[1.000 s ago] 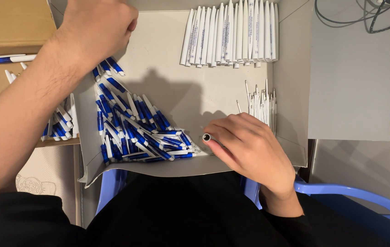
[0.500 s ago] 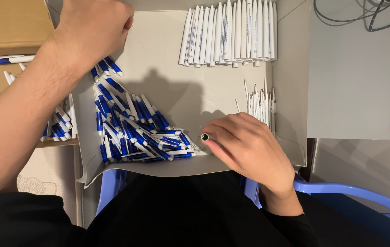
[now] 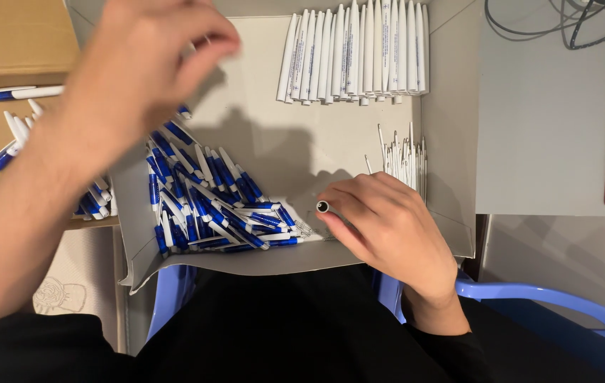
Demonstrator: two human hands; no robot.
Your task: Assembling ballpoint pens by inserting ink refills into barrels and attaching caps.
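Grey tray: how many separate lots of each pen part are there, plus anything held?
White barrels, row: 1
Blue-and-white pieces, heap: 1
Thin white refills, bunch: 1
Tube in right hand: 1
Total: 4

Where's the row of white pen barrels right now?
Head view: the row of white pen barrels lies top centre in the grey tray, above the thin refills.

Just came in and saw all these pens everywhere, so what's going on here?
A person sits over a shallow cardboard tray sorting pen parts. The right hand rests in the tray, holding a pen barrel end-on. The left hand is raised above the heap of blue-and-white pens. A neat row of white barrels lies at the far edge, thin refills beside the right hand, and more pens in a box at left.
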